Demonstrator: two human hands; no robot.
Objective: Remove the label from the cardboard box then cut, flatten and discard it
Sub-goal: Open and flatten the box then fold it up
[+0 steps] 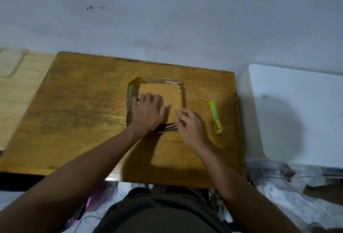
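Note:
A brown cardboard box [167, 93] lies pressed flat in the middle of a wooden table [78, 103], with taped flaps showing along its left and far edges. My left hand [146, 112] rests palm down on the box's left half, fingers spread. My right hand [189, 127] touches the box's near right corner, its fingers curled against the edge; whether it pinches the cardboard is unclear. A green utility knife [216, 117] lies on the table to the right of the box, apart from both hands. No label is visible on the box.
A small crumb of debris [205, 100] lies near the knife's far end. A white container [297, 114] stands right of the table. A lighter wooden surface with a clear plastic tub [11, 62] is at the left. A wall runs behind the table.

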